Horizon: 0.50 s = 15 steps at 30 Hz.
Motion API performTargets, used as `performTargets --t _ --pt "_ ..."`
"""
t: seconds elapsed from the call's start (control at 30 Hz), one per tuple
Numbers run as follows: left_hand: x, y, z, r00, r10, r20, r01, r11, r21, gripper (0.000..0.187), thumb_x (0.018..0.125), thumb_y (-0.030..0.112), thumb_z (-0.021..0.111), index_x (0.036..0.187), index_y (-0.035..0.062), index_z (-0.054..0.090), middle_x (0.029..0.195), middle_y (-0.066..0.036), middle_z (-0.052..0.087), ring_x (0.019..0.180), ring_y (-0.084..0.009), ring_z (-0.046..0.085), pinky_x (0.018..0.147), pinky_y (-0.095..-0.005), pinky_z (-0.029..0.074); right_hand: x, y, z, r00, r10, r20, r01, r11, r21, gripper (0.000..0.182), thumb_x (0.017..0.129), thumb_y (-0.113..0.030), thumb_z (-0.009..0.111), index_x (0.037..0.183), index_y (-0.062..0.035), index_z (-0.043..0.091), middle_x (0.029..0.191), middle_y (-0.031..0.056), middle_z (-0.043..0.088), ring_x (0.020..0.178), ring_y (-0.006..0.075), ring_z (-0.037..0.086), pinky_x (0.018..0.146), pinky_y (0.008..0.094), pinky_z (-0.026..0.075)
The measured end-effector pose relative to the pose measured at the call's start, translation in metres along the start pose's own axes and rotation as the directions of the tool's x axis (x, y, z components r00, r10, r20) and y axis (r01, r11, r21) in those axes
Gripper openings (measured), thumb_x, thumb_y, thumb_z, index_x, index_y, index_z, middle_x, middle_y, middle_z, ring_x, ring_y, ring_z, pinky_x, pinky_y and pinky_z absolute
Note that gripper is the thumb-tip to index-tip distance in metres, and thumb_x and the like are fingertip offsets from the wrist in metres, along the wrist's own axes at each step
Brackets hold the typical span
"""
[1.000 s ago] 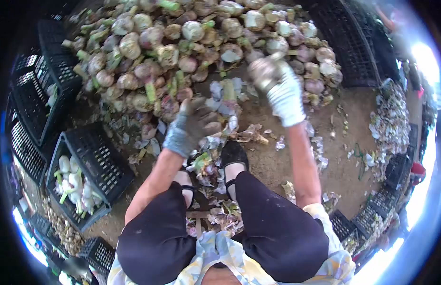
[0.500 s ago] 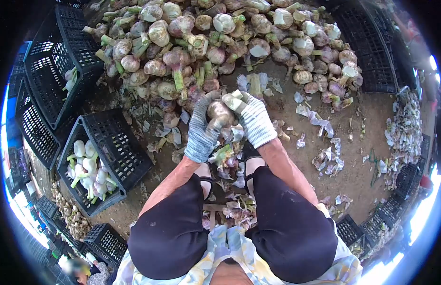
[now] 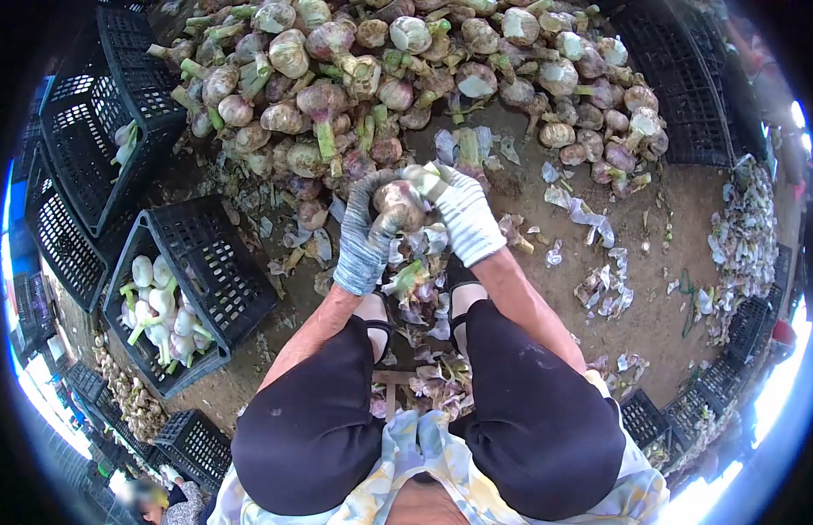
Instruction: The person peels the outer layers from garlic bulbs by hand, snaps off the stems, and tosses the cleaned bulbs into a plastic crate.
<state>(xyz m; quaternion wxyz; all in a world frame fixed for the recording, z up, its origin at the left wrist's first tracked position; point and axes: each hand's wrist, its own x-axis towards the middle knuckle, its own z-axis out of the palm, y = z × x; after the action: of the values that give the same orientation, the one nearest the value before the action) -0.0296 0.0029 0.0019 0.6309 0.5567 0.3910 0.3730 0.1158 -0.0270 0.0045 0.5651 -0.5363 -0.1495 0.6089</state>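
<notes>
A brownish, unpeeled garlic bulb (image 3: 400, 201) sits in my left hand (image 3: 364, 241), whose gloved fingers and thumb wrap round it from the left. My right hand (image 3: 463, 213), in a striped knit glove, pinches at the upper right side of the same bulb, thumb and fingers pressed together there. Just beyond both hands lies a large heap of unpeeled garlic (image 3: 323, 109) with dirty skins and cut green stems. To the left, clean white garlic bulbs (image 3: 161, 306) lie in a tilted black crate (image 3: 218, 262).
More black crates (image 3: 96, 114) stand at the far left, one with a few white bulbs. Another crate (image 3: 678, 87) is behind the heap at right. Shed skins (image 3: 590, 219) litter the ground. A person (image 3: 175, 503) is at the lower left.
Both hands have shifted slightly left with the bulb still between them. The bulb has turned a little, and my right fingers have moved slightly left along its upper side.
</notes>
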Motion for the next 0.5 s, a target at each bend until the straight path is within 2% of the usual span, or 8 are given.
performTargets --t 0.03,0.1,0.2,0.3,0.37,0.43,0.47,0.5 --pt "0.000 -0.001 0.000 0.996 0.089 -0.002 -0.088 0.989 0.119 0.052 0.079 0.035 0.065 0.115 0.0020 0.047 0.110 -0.009 0.053 0.098 -0.0166 0.051 0.087 -0.0294 0.042 0.000 0.000 0.002 1.000 0.000 -0.002 0.000 1.000 0.005 0.018 0.081 -0.016 0.063 0.092 -0.0023 0.060 0.080 -0.0017 0.060 0.071 0.0065 0.052 0.061 0.0220 0.044" --pt "-0.001 0.003 0.006 0.997 0.056 -0.045 -0.055 0.998 0.027 0.049 0.081 0.034 0.063 0.115 0.0017 0.048 0.108 -0.009 0.054 0.097 -0.0166 0.051 0.087 -0.0295 0.042 -0.002 -0.001 0.005 1.000 -0.014 -0.020 0.013 0.999 -0.052 0.016 0.080 -0.014 0.063 0.091 -0.0021 0.060 0.081 -0.0007 0.060 0.071 0.0071 0.053 0.063 0.0232 0.045" --pt "-0.003 -0.007 0.005 0.991 -0.123 -0.057 0.115 0.985 -0.132 0.044 0.084 0.032 0.059 0.114 0.0012 0.049 0.105 -0.010 0.056 0.095 -0.0155 0.052 0.085 -0.0284 0.043 -0.007 0.010 -0.007 0.999 0.038 -0.021 -0.038 0.999 0.034 0.021 0.080 -0.011 0.063 0.098 -0.0021 0.060 0.085 0.0009 0.061 0.070 0.0068 0.053 0.061 0.0224 0.045" --pt "-0.002 -0.017 0.007 0.947 -0.318 0.051 0.285 0.755 -0.591 0.041 0.086 0.030 0.057 0.113 0.0006 0.049 0.107 -0.011 0.056 0.095 -0.0172 0.055 0.082 -0.0300 0.048 -0.011 0.007 -0.015 0.998 0.050 -0.029 -0.050 0.999 -0.005 0.021 0.079 -0.009 0.064 0.098 -0.0020 0.061 0.083 0.0000 0.061 0.067 0.0061 0.053 0.059 0.0214 0.045" --pt "0.000 -0.023 0.005 0.946 -0.322 0.044 0.287 0.766 -0.574 0.044 0.085 0.037 0.056 0.111 0.0012 0.051 0.103 -0.011 0.059 0.089 -0.0208 0.059 0.076 -0.0321 0.052 -0.012 0.007 -0.019 1.000 0.019 0.011 -0.018 0.996 -0.091 0.020 0.078 -0.007 0.064 0.097 -0.0015 0.062 0.079 -0.0020 0.061 0.063 0.0048 0.052 0.056 0.0206 0.045" --pt "0.003 -0.031 -0.004 0.823 -0.546 0.159 0.477 0.511 -0.716 0.046 0.086 0.044 0.051 0.105 0.0026 0.054 0.093 -0.011 0.061 0.077 -0.0242 0.062 0.066 -0.0319 0.054 -0.005 0.025 -0.031 0.999 0.024 0.036 -0.018 0.986 -0.165 0.022 0.073 -0.005 0.063 0.095 -0.0006 0.061 0.080 0.0036 0.062 0.064 0.0123 0.056 0.059 0.0251 0.046" --pt "0.008 -0.035 0.003 0.703 -0.708 0.066 0.504 0.431 -0.748 0.052 0.084 0.056 0.044 0.096 0.0073 0.057 0.079 -0.010 0.062 0.060 -0.0259 0.061 0.044 -0.0327 0.050 -0.003 0.034 -0.034 0.972 -0.221 0.075 0.227 0.821 -0.524 0.021 0.073 -0.003 0.060 0.094 -0.0001 0.060 0.080 0.0074 0.061 0.068 0.0165 0.057 0.061 0.0269 0.047" --pt "0.009 -0.037 -0.002 0.705 -0.706 0.067 0.502 0.430 -0.750 0.052 0.084 0.056 0.044 0.096 0.0073 0.057 0.079 -0.010 0.062 0.060 -0.0259 0.061 0.044 -0.0327 0.050 0.001 0.040 -0.036 0.884 -0.421 0.204 0.405 0.473 -0.782 0.021 0.073 -0.001 0.057 0.094 0.0004 0.059 0.079 0.0112 0.059 0.072 0.0207 0.058 0.063 0.0287 0.048"
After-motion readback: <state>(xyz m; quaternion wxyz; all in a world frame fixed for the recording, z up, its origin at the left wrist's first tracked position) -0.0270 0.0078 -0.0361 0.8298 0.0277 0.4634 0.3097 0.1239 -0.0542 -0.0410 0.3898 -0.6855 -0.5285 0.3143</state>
